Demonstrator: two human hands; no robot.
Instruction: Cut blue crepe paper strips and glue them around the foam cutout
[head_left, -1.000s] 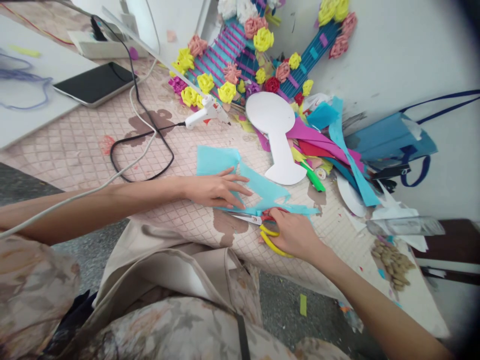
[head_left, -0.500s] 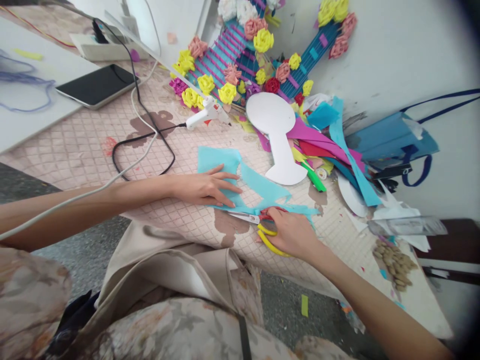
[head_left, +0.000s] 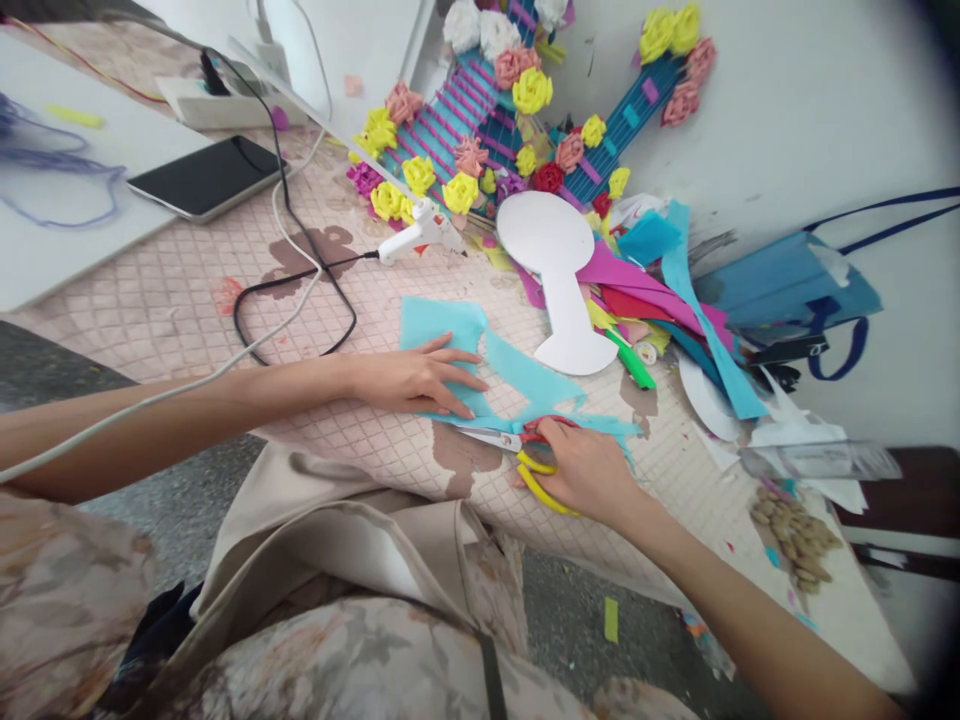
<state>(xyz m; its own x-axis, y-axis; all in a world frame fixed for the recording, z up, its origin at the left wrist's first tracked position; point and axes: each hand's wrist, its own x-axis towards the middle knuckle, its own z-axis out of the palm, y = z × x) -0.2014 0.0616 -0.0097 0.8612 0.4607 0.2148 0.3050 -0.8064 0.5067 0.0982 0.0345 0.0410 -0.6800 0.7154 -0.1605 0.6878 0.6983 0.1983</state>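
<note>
A light-blue piece of crepe paper (head_left: 442, 322) lies on the quilted table cover, with a strip of it stretching off to the right. My left hand (head_left: 420, 382) rests flat on this paper, fingers spread. My right hand (head_left: 589, 468) grips scissors (head_left: 551, 480) with red and yellow handles. Their blades point left along the paper's near edge, close to my left fingertips. Whether the blades have paper between them is hard to see. Just beyond the paper lies a white card cutout (head_left: 566, 310) with a round head and a narrow neck.
Behind stand blue woven crafts (head_left: 450, 115) with paper flowers. A white glue gun (head_left: 409, 240) lies before them, its black cord looping left. A tablet (head_left: 210, 178) is at the left. Coloured paper scraps (head_left: 637, 275), a green cutter (head_left: 634, 362) and a pile of pebbles (head_left: 796, 535) are at the right.
The whole view has shifted slightly, so things appear a little further right and down. My hands, the scissors and the paper keep nearly the same places relative to each other.
</note>
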